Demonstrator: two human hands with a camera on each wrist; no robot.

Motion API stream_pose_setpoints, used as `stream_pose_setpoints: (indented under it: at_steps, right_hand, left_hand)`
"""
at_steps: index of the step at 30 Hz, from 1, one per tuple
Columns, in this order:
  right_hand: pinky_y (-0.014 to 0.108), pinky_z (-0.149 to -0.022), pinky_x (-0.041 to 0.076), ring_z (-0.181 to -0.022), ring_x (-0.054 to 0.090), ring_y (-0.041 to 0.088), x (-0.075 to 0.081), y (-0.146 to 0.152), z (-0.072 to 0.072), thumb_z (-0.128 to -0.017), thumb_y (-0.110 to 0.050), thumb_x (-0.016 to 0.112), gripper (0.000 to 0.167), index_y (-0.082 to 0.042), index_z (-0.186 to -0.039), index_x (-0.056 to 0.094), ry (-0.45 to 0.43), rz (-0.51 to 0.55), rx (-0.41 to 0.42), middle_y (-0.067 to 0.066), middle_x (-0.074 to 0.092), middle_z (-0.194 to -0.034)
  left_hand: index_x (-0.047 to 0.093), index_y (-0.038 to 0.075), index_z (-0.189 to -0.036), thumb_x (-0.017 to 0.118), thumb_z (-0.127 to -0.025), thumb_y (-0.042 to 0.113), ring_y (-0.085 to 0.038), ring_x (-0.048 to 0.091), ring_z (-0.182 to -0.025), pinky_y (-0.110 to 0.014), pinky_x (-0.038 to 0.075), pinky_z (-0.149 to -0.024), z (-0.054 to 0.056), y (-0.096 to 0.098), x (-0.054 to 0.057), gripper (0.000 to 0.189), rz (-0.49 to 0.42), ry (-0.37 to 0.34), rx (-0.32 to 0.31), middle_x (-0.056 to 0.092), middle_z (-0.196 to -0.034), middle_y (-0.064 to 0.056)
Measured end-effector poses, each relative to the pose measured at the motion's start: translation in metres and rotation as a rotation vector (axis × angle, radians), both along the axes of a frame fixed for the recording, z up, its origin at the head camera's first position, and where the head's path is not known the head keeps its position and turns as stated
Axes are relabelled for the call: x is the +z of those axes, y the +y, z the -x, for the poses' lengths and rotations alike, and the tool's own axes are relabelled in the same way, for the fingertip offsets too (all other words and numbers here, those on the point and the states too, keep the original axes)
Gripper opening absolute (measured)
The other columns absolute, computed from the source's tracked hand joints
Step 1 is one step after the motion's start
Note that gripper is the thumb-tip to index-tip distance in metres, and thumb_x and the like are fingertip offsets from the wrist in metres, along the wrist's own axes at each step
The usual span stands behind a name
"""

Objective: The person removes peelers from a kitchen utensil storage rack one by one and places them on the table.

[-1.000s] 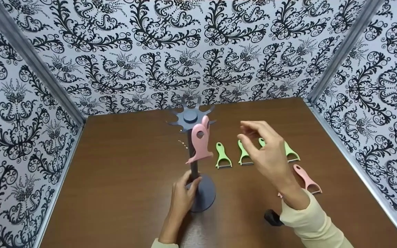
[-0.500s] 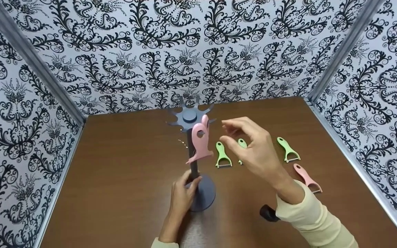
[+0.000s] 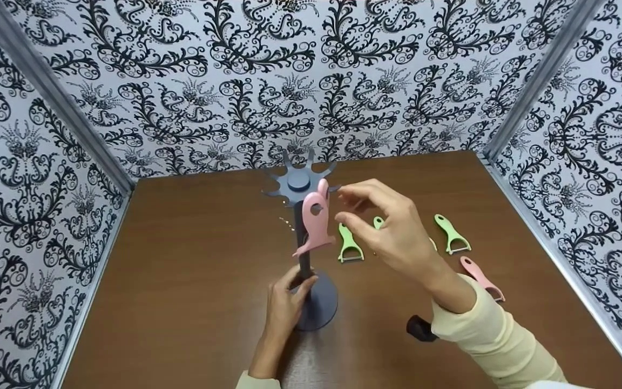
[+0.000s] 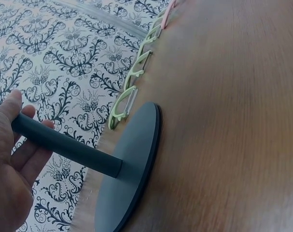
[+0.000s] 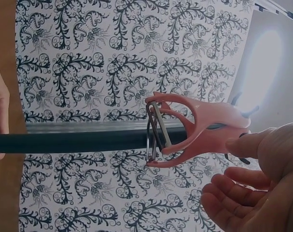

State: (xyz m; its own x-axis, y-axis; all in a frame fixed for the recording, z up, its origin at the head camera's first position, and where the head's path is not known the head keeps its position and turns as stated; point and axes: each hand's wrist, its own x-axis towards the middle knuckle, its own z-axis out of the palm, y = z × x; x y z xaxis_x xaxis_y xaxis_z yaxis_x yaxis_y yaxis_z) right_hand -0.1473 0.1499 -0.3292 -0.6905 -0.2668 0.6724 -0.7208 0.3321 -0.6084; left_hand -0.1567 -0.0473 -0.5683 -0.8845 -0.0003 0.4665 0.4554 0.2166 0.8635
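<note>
My left hand (image 3: 285, 302) grips the post (image 4: 69, 147) of a dark grey stand just above its round base (image 4: 132, 164). Two pink peelers (image 3: 317, 224) hang from the hooks of the star-shaped top (image 3: 289, 186), side by side, blades down. Close to their handle ends is my right hand (image 3: 392, 232), fingers loosely bent, thumb and fingertips apart, with nothing between them. In the right wrist view the thumb overlaps the handle of a pink peeler (image 5: 218, 145); whether it touches cannot be told. The stand leans slightly in the head view.
Right of the stand lie several green peelers (image 3: 350, 248), partly hidden behind my right hand. Another pink peeler (image 3: 481, 278) lies farther right. A small black object (image 3: 420, 328) shows near the right sleeve. Patterned walls (image 3: 268, 97) enclose the brown table (image 3: 192, 270).
My right hand has moved left towards the top of the stand and the hanging peelers, uncovering a green peeler on the right. My left hand has kept its grip on the post.
</note>
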Motion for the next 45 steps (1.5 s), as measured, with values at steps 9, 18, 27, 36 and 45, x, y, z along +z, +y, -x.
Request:
stream_pose_setpoints:
  at_steps: [9,18,27,36,45]
  right_hand:
    - [0.033,-0.08,0.058,-0.092,0.066,0.02,0.001,-0.009,-0.001,-0.089,-0.001,0.081,0.03,0.002,-0.117,0.07,-0.005,0.016,0.033,0.004,0.07,-0.106]
    - [0.033,-0.082,0.058,-0.091,0.067,0.022,-0.001,-0.014,-0.001,-0.088,0.005,0.079,0.034,0.005,-0.12,0.068,-0.004,0.023,0.059,0.006,0.071,-0.107]
    - [0.037,-0.083,0.059,-0.092,0.069,0.021,-0.003,-0.023,-0.001,-0.09,0.002,0.079,0.033,0.004,-0.121,0.067,-0.049,0.058,0.054,0.006,0.071,-0.106]
    - [0.036,-0.088,0.058,-0.096,0.07,0.024,-0.008,-0.028,0.003,-0.088,0.009,0.076,0.035,0.006,-0.122,0.065,-0.042,0.114,0.064,0.009,0.072,-0.108]
    - [0.033,-0.095,0.053,-0.101,0.067,0.021,-0.007,-0.018,0.007,-0.086,0.008,0.078,0.039,0.004,-0.123,0.067,0.04,0.04,-0.009,0.007,0.071,-0.111]
  left_hand:
    - [0.075,0.008,-0.102,0.081,-0.087,0.002,-0.025,0.076,-0.089,-0.044,0.062,-0.077,0.0,0.002,0.0,0.018,-0.001,0.02,0.039,0.078,-0.091,-0.004]
    - [0.077,0.009,-0.101,0.083,-0.086,0.007,-0.019,0.076,-0.087,-0.037,0.062,-0.073,0.001,0.001,-0.002,0.017,0.032,0.031,0.063,0.078,-0.092,0.0]
    - [0.077,0.006,-0.101,0.083,-0.087,0.015,-0.018,0.076,-0.086,-0.038,0.062,-0.074,-0.001,0.002,0.002,0.017,0.05,0.028,0.063,0.078,-0.091,0.001]
    - [0.077,0.012,-0.101,0.083,-0.086,0.011,-0.016,0.075,-0.086,-0.035,0.061,-0.074,0.001,0.002,0.002,0.017,0.038,0.026,0.06,0.078,-0.091,0.004]
    - [0.076,0.012,-0.101,0.083,-0.087,0.015,-0.019,0.076,-0.088,-0.036,0.061,-0.077,0.0,0.003,0.0,0.016,0.01,0.019,0.056,0.078,-0.092,0.001]
